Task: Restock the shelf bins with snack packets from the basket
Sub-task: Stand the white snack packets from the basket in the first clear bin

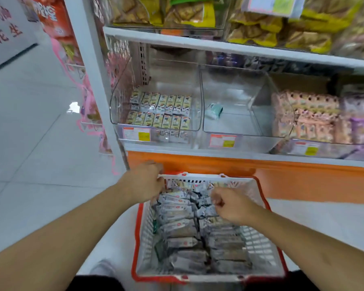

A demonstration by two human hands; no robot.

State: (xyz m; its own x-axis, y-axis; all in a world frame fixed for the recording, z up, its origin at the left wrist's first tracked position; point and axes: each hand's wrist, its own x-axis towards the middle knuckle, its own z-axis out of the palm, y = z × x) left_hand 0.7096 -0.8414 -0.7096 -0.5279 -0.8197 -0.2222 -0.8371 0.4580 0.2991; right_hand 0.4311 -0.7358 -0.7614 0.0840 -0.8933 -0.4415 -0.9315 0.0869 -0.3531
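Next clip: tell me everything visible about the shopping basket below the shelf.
The basket is white slotted plastic with a red-orange rim and looks rigid. It sits low before the orange shelf base, roughly level, its far end toward the shelf. It is packed with rows of silvery-grey snack packets. The left hand grips its far rim at the left corner. The right hand is over the packets with fingers curled; whether it pinches one is unclear. What the basket rests on is hidden.
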